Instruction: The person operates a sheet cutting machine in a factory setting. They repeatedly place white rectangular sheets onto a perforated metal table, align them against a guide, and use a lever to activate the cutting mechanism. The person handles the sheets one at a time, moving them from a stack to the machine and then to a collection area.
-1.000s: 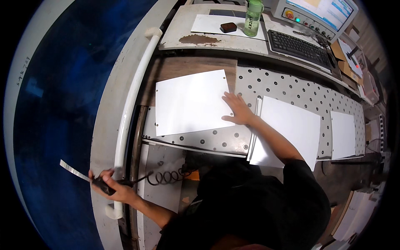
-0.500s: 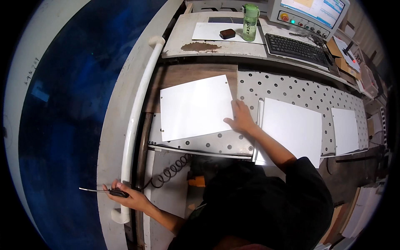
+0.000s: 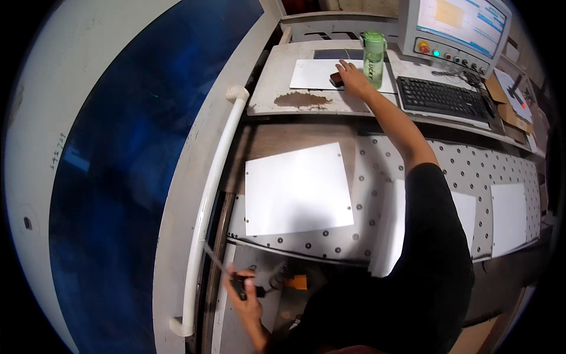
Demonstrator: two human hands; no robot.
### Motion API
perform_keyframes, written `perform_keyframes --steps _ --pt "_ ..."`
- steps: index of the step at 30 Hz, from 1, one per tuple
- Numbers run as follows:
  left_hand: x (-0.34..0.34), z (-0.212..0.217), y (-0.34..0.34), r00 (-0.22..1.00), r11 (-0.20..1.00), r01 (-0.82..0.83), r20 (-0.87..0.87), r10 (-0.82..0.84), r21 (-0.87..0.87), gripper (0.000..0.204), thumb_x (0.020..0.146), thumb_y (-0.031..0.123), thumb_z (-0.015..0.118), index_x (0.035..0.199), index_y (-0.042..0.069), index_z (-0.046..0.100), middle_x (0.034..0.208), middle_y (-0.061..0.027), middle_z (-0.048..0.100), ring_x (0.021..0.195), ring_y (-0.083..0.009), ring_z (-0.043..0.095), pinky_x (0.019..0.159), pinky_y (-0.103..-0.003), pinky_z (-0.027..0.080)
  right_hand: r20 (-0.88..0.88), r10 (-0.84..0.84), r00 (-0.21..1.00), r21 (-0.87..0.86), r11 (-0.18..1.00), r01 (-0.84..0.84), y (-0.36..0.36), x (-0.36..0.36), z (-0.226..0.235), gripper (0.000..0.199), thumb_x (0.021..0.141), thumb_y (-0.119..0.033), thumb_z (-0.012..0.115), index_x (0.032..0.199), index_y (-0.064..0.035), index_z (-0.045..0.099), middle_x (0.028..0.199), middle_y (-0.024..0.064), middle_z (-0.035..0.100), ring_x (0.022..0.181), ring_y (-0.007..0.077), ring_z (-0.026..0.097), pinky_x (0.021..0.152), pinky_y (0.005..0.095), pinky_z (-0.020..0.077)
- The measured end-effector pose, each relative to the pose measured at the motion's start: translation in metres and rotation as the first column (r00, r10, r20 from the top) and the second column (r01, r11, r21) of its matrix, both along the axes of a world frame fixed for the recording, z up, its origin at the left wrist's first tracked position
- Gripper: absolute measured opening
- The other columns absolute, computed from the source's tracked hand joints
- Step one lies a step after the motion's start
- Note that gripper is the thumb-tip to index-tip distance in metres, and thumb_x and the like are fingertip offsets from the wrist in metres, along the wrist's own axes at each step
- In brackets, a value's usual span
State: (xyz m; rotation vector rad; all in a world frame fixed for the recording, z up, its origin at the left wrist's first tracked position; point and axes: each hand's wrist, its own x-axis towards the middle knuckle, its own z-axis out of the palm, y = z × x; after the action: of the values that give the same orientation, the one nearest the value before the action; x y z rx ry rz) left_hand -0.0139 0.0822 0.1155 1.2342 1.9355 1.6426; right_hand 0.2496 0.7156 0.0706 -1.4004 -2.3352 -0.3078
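My left hand (image 3: 246, 298) is closed round the black handle of an air blow gun (image 3: 237, 284), its thin metal nozzle pointing up and left toward the white rail. Blurred dark hose coils show beside the grip. At the back ledge my right hand (image 3: 354, 79) reaches over a small dark block (image 3: 336, 80) with fingers stretched and apart; the block lies on a white sheet (image 3: 306, 72). Whether the fingers touch it I cannot tell. A white panel (image 3: 298, 192) with small holes near its corners lies on the worktable in front of me.
A green bottle (image 3: 374, 62) stands right of my right hand, near a black keyboard (image 3: 442, 97) and a control monitor (image 3: 463, 23). Another white panel (image 3: 509, 218) lies on the dotted table (image 3: 377, 159). The white rail (image 3: 212, 194) runs along a machine with a dark blue window (image 3: 135, 159).
My right hand has left the white panel's right edge and reached forward to the dark block. My left hand has moved right, away from the rail, turning the blow gun's nozzle upward.
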Motion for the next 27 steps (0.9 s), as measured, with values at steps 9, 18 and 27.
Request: perform_keyframes --steps 9,18,27 --pt "0.043 -0.013 0.024 0.959 0.88 0.218 0.261 -0.113 -0.422 0.051 0.098 0.033 0.064 0.133 -0.003 0.052 0.08 -0.0049 0.061 0.078 -0.0158 0.061 0.071 -0.031 0.049 -0.157 0.238 0.958 -0.329 0.902 -0.278 -0.012 -0.02 0.027 0.052 0.067 -0.026 0.08 0.112 -0.0057 0.061 0.104 0.0189 0.068 0.097 0.0374 0.066 0.085 0.0447 0.0532" --pt "0.066 0.016 0.126 0.855 0.724 0.517 0.229 -0.465 -0.456 0.028 0.104 0.022 0.052 0.127 0.007 0.059 0.07 0.0017 0.05 0.063 -0.0093 0.047 0.057 -0.027 0.04 -0.139 0.594 0.792 -0.369 0.712 -0.598 -0.23 -0.02 0.038 0.063 0.072 -0.025 0.079 0.128 -0.0063 0.056 0.107 0.0185 0.066 0.098 0.0387 0.065 0.084 0.0456 0.0533" --pt "0.085 0.01 0.147 0.729 0.659 0.675 0.437 -0.526 -0.333 0.026 0.102 0.024 0.057 0.121 0.007 0.06 0.073 -0.0017 0.053 0.064 -0.0114 0.047 0.06 -0.029 0.041 -0.227 0.587 0.777 -0.395 0.673 -0.625 -0.268 0.001 0.041 0.066 0.071 -0.026 0.083 0.129 -0.0056 0.058 0.11 0.0168 0.067 0.101 0.035 0.066 0.087 0.0424 0.0542"
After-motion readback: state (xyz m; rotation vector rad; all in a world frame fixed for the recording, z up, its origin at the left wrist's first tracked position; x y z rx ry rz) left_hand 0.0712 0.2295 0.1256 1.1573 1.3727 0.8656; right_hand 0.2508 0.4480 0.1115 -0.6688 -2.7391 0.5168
